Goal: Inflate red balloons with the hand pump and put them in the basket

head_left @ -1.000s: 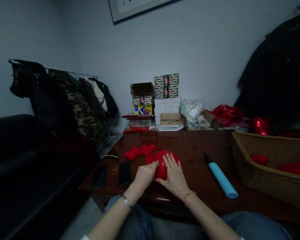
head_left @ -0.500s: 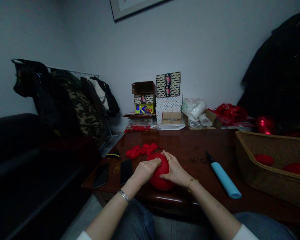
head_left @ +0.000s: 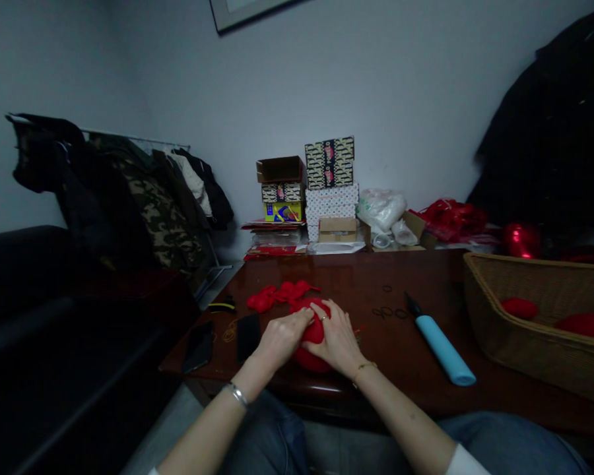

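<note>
A round red balloon point(head_left: 313, 359) rests at the near edge of the dark wooden table point(head_left: 400, 376), mostly covered by both hands. My left hand point(head_left: 286, 335) has its fingers pressed together at the balloon's top left. Curved around the upper right side is my right hand point(head_left: 337, 338), its thumb and fingers gripping the red surface. Fingertips of both hands meet near the top, and what lies between them is hidden. Just behind the balloon lies a bunch of limp red pieces point(head_left: 280, 295). A little red and gold trim shows beside my right wrist.
A light blue hand pump point(head_left: 445, 349) lies to the right, near several dark rings point(head_left: 386, 313). Beyond it stands a wicker basket point(head_left: 495, 349) holding red items. Two phones point(head_left: 248, 338) and a yellow-black tool point(head_left: 222, 305) lie left. Stacked boxes point(head_left: 331, 204) stand behind the table.
My right hand has shifted left and wraps further over the balloon, covering more of it. My left hand stays at the top. The whole view has tilted slightly.
</note>
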A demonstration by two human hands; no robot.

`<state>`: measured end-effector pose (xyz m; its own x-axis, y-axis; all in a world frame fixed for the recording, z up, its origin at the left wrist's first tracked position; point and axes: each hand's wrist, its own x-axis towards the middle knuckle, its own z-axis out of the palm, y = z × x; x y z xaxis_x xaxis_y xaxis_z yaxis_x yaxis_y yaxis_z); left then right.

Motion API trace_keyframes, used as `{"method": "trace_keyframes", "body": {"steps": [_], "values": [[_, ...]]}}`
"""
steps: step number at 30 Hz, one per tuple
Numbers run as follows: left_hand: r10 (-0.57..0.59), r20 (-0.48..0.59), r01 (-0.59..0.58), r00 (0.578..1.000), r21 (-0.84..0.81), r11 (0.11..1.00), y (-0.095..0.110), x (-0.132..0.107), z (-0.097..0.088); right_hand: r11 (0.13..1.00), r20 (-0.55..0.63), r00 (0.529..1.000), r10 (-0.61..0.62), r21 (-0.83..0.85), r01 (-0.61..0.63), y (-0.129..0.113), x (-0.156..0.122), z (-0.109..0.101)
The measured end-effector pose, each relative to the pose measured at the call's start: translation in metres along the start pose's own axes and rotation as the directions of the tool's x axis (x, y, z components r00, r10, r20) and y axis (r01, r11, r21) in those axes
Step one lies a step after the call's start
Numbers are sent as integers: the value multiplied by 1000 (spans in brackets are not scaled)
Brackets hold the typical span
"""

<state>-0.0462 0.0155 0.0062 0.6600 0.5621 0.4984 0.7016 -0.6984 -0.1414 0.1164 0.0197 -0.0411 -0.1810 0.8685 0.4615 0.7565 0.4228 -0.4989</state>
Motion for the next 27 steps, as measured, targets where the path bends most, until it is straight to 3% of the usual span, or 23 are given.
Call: {"method": "trace_keyframes", "body": {"steps": [4,10,12,14,19,22,27], "values": [[56,16,-55,998,-57,997,-12,1,9,983,122,992,-43,180,21,9,5,-5],[-21,64,24,998,-47,999,-10,6,28,966,256,963,-79,259,10,36,8,-18],[-43,55,45,998,-38,998,-9,6,30,977,229,973,-36,212,-14,55,12,-26],[-66,40,68,997,-29,997,-9,5,30,992,66,994,85,93,-91,80,16,-33],[-106,-32,105,994,-42,994,-6,-1,35,976,-55,976,209,-46,-212,139,0,-30],[-109,-66,104,992,-63,993,-2,-2,38,966,-54,972,227,-118,-232,153,-23,-16],[-140,-90,133,986,-84,988,-1,-4,38,959,-34,980,194,-205,-197,152,-45,6]]}}
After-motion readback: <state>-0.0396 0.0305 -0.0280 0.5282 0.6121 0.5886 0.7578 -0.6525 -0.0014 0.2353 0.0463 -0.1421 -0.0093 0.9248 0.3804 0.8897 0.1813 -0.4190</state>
